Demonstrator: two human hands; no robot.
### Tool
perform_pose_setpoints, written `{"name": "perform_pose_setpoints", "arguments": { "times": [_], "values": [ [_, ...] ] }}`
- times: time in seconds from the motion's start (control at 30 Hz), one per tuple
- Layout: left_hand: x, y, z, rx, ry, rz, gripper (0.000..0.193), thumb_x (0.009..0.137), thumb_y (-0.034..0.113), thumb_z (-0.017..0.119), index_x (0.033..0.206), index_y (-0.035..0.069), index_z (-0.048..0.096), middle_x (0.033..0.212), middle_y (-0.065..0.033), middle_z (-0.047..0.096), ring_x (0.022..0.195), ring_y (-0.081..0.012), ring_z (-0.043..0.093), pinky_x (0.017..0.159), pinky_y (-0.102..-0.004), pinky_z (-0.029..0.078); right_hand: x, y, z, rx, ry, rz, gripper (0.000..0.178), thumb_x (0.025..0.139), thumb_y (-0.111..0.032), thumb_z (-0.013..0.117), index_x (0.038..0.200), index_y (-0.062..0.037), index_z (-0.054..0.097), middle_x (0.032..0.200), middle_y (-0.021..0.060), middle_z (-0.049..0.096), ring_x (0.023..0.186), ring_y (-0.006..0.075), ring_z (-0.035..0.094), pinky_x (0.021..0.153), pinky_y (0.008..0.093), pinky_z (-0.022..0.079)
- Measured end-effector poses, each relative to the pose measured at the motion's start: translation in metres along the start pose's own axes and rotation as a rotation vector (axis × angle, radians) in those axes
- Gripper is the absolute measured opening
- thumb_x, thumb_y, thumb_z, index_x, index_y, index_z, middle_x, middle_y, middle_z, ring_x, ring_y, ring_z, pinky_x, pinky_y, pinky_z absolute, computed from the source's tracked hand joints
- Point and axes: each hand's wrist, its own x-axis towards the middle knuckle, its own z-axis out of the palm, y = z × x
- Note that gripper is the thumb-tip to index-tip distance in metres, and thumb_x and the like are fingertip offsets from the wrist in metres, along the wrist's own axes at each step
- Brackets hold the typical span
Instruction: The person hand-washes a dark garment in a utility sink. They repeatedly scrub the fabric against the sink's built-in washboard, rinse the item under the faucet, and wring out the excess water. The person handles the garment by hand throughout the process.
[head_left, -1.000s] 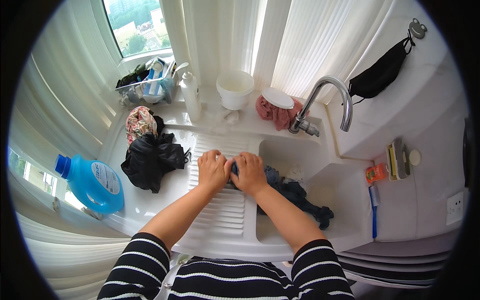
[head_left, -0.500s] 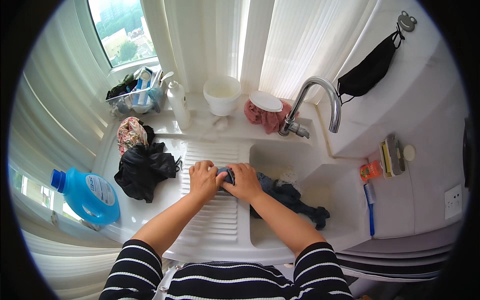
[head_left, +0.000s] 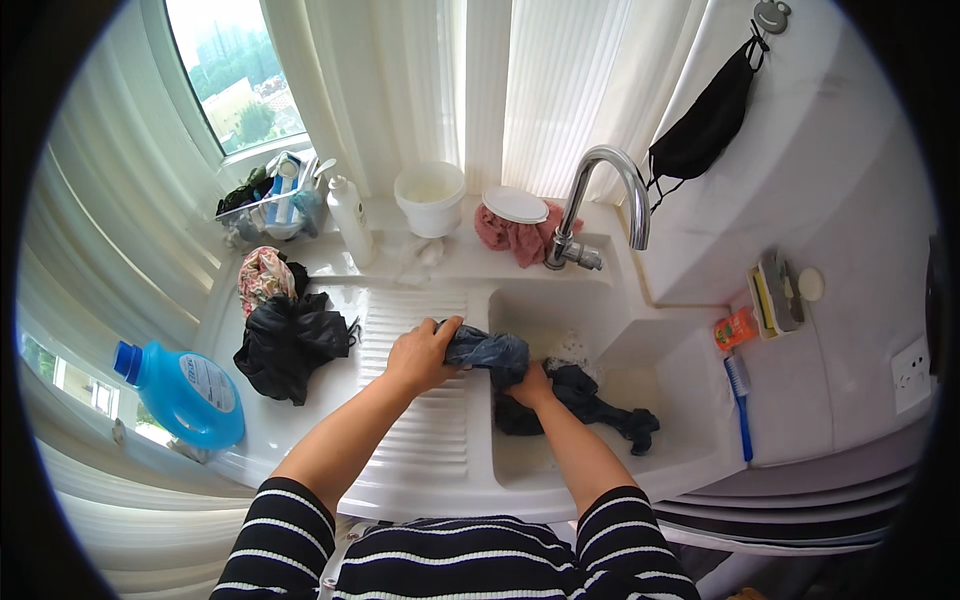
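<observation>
The left hand (head_left: 420, 355) was clamped on one end of a dark wet garment (head_left: 540, 385) at the ribbed washboard's (head_left: 425, 440) right edge, while the right hand (head_left: 528, 388) gripped its bunched middle inside the sink basin (head_left: 680, 370), near the basin's left wall, below the tap (head_left: 600, 200).

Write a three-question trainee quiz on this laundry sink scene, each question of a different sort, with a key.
1. True or false: the left hand grips a dark wet garment at the edge of the ribbed washboard.
2. Which lies on the counter to the right of the sink basin? A) a blue brush B) a blue detergent bottle C) a white bucket
3. Fill in: the black face mask hangs from a ____ on the wall.

Key: 1 true; 2 A; 3 hook.
</observation>
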Motion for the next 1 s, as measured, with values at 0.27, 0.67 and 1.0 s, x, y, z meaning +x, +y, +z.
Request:
{"name": "perform_pose_setpoints", "arguments": {
  "times": [0.27, 0.67, 1.0],
  "values": [
    [-0.021, -0.039, -0.011, -1.401, -0.147, -0.670, 0.066, 0.091, 0.054, 0.061, 0.119, -0.006, 0.060, 0.105, -0.0159, 0.069, 0.091, -0.0236, 0.069, 0.081, -0.0344, 0.056, -0.013, -0.050, -0.115, 0.353, 0.212, -0.494, 0.040, 0.060, -0.019, 0.073, 0.093, 0.0048, 0.066, 0.087, 0.0196, 0.069, 0.079, 0.0334, 0.064, 0.076, 0.0359, 0.049],
    [-0.103, -0.078, 0.007, -1.449, 0.087, -0.819, 0.080, 0.086, 0.057, 0.065, 0.132, -0.007, 0.049, 0.124, -0.0181, 0.060, 0.104, -0.0260, 0.063, 0.090, -0.0353, 0.051, -0.021, -0.143, -0.046, 0.456, -0.117, -0.590, 0.076, 0.077, -0.043, 0.074, 0.133, 0.0024, 0.049, 0.126, 0.0194, 0.057, 0.117, 0.0311, 0.053, 0.101, 0.0367, 0.041],
    [-0.129, -0.140, -0.046, -0.357, 0.076, -0.666, 0.057, 0.086, 0.053, 0.061, 0.092, -0.003, 0.073, 0.087, -0.0238, 0.070, 0.083, -0.0372, 0.068, 0.075, -0.0407, 0.052, -0.033, -0.059, -0.028, -0.046, 0.013, -0.494, 0.097, 0.067, -0.044, 0.082, 0.146, -0.0104, 0.036, 0.143, 0.0217, 0.045, 0.132, 0.0373, 0.043, 0.106, 0.0470, 0.037]
  ]
}}
